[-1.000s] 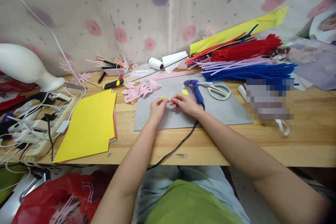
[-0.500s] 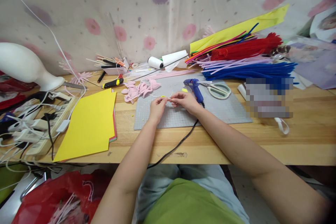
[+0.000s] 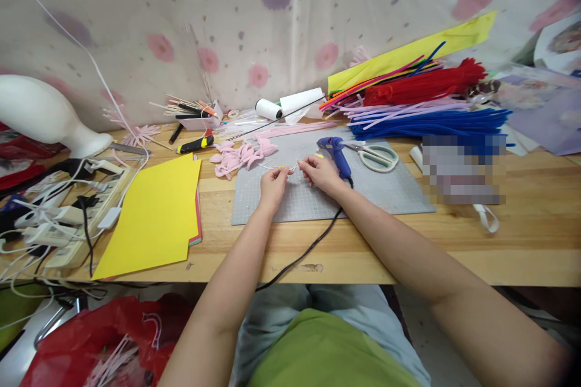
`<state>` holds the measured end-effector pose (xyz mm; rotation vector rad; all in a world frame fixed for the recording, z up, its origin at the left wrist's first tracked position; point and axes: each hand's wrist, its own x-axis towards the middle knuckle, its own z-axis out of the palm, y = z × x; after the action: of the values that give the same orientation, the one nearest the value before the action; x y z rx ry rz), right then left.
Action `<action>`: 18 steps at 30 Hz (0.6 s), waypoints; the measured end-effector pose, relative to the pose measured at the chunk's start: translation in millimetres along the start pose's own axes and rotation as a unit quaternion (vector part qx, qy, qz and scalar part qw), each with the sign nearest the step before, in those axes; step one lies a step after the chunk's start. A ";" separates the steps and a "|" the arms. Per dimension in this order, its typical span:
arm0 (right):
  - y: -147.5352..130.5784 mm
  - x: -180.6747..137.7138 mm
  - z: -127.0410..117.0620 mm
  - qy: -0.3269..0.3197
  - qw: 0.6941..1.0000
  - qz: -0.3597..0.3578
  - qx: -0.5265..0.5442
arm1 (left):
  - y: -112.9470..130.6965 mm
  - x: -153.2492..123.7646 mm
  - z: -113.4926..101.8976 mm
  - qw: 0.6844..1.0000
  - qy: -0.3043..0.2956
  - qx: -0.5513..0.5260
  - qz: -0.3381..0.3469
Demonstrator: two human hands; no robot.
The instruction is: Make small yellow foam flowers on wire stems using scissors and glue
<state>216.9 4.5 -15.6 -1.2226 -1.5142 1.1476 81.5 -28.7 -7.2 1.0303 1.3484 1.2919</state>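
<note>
My left hand (image 3: 273, 186) is closed in a pinch over the grey cutting mat (image 3: 299, 208), with a thin white strand (image 3: 294, 167) at its fingertips. A bit of yellow shows by these fingers. Close beside it, my right hand (image 3: 321, 174) pinches at the other side of the strand, its fingertips a short gap from the left ones. Fine detail of the strand is too small to make out. Pink fuzzy petal shapes (image 3: 242, 156) lie behind my left hand. The blue glue gun (image 3: 338, 157) rests just beyond my right hand, next to pale-handled scissors (image 3: 379, 158).
A black cord (image 3: 308, 249) crosses the table's front edge. Yellow paper sheets (image 3: 149, 217) and a cabled power strip (image 3: 104, 205) lie left. Bundles of blue pipe cleaners (image 3: 431, 124) and red pipe cleaners (image 3: 426, 86) are piled back right. A white foam head (image 3: 40, 112) stands far left.
My fingertips have drawn slightly apart, the right hand shifting a little to the right, so the white strand shows between them. Other things stay in place.
</note>
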 end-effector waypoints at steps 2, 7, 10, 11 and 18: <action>-2.7 -1.3 -2.1 0.008 0.998 -0.021 -0.057 | 0.1 -0.6 -0.1 1.000 0.001 0.008 0.002; -9.3 -2.5 -5.3 0.014 0.992 -0.038 -0.121 | 0.7 -1.7 -0.4 1.000 -0.002 0.009 0.008; -9.4 -1.7 -4.1 -0.019 0.999 0.008 -0.035 | -0.6 -0.8 -1.0 1.000 -0.004 0.011 0.016; -9.1 -1.5 -3.4 -0.035 0.999 0.031 0.005 | -1.3 -0.3 -1.2 1.000 -0.003 0.017 0.020; -6.8 -0.3 0.9 -0.071 0.990 0.094 0.077 | -5.8 1.8 -1.9 0.997 0.005 0.062 0.042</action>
<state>214.7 3.4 -9.2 -1.2193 -1.4057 1.4754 79.5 -27.7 -13.2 1.1772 1.4199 1.2899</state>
